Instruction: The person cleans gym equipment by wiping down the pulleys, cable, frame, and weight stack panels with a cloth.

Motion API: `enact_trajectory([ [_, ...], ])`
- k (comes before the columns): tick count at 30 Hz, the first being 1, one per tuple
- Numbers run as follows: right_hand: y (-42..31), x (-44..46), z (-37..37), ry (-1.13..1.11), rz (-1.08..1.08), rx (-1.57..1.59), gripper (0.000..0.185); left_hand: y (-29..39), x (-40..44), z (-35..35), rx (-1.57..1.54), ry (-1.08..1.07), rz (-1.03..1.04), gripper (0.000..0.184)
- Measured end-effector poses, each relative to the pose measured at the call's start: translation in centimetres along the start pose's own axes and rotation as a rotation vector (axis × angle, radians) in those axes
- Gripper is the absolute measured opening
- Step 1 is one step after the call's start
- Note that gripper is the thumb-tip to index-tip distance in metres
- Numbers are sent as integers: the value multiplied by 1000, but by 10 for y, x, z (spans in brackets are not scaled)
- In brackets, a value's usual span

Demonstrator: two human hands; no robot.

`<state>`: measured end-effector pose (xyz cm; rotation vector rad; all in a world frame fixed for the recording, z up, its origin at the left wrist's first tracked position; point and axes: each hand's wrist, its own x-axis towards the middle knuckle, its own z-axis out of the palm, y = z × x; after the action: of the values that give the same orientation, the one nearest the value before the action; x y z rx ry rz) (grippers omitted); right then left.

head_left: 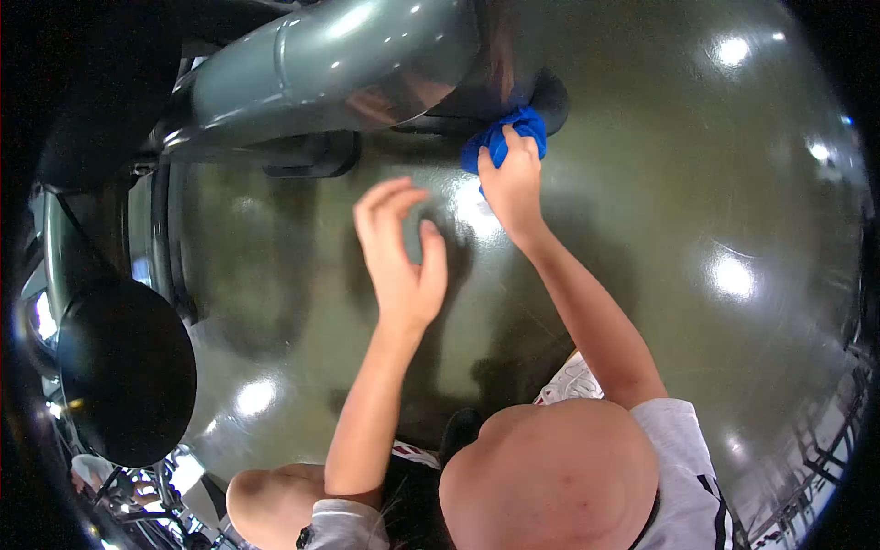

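My right hand [511, 186] is closed on a bunched blue cloth [527, 124]. The cloth lies against the lower end of a large glossy grey machine housing [348, 69], beside a black rounded foot [552, 99]. My left hand [399, 252] hangs above the floor, to the left of the right hand and below the housing. Its fingers are curved and apart, slightly blurred, with nothing between them. My right fingers hide part of the cloth.
Shiny olive-green floor [733, 211] with bright light reflections surrounds me. A black round pad [126, 371] and dark metal frame parts stand at the left. Another black foot [316, 154] sits under the housing. My bent knees are in front, with a white shoe [570, 380] beneath.
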<state>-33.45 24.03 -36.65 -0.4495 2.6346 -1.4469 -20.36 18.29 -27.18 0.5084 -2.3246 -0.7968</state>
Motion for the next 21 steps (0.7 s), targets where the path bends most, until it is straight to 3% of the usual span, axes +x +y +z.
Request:
enact_trajectory([
  [3, -3, -4, 16, 51, -116, 67, 42, -3, -16, 5, -10, -126, -43, 29],
  [6, -14, 8, 27, -24, -2, 73, 43, -6, -22, 4, -31, -196, -30, 29],
  [10, -22, 21, 40, -152, -69, 37, 44, -6, -24, -3, -61, -181, -80, 28],
  [14, -28, 36, 55, -245, -246, 3, 27, -7, -29, -7, -92, -156, -120, 28],
  [15, -34, 39, 55, -251, -251, 6, 27, -7, -30, -7, -88, -150, -124, 28],
  [17, -50, 47, 55, -506, -159, -98, 30, -10, -33, -9, -109, -170, -118, 28],
  [21, -69, 54, 80, -474, -150, -218, 38, -11, -36, -11, -86, -168, -80, 29],
])
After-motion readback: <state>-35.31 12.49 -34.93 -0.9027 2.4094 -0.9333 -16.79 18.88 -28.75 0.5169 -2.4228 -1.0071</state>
